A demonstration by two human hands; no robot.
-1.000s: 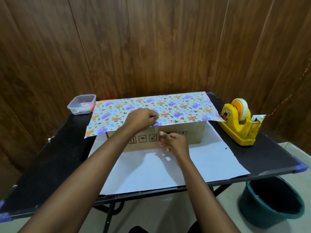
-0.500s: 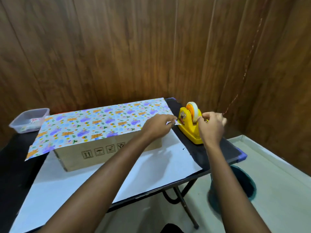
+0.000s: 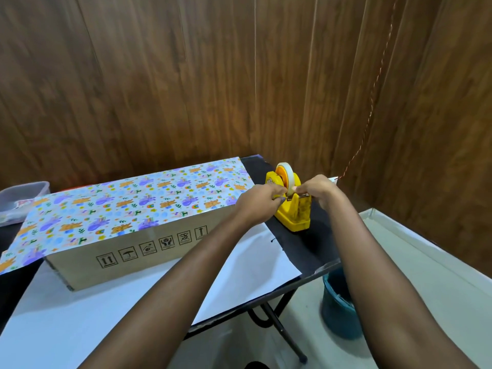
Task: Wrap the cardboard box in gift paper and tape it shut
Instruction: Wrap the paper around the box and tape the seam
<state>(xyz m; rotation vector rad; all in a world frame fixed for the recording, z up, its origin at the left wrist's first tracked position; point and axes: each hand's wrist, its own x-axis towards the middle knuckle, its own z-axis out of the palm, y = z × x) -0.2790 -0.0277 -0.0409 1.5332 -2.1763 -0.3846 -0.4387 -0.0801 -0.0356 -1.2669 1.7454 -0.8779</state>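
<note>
The left hand (image 3: 262, 202) and right hand (image 3: 316, 190) meet at the cutter, each with curled fingers pinching the tape (image 3: 291, 190) drawn between them. Half a second ago the left hand was beside the paper's corner; it has since crossed to the dispenser (image 3: 292, 213), a glossy yellow plastic block carrying a round roll. Just left stands the long brown cardboard box (image 3: 127, 251), with glossy, cartoon-printed paper (image 3: 133, 203) lying flat over its top and a plain white sheet (image 3: 239, 265) underneath, on the matte black table (image 3: 306, 249).

Clear tub (image 3: 21, 201), teal bucket (image 3: 336, 312), wood wall (image 3: 186, 75)
</note>
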